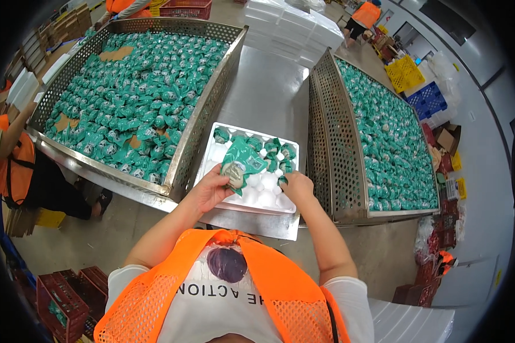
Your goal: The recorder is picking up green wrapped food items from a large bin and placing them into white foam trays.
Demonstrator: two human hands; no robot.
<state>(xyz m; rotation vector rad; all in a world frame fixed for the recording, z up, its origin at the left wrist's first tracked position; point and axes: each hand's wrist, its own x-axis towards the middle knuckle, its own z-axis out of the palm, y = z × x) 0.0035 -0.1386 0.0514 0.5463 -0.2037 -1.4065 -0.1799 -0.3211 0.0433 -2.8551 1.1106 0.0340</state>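
My left hand grips a green plastic packet with a pale round item showing in its lower part, held over a white foam tray on the steel table. The tray has rounded pockets, some holding green wrapped balls, mostly in the upper part. At the tray's right side, my right hand has its fingers closed on a small green wrapped piece.
Perforated steel bins full of green packets flank the steel table. Stacked white trays stand behind. An orange-vested person is at the left, another farther back. Red crates sit lower left.
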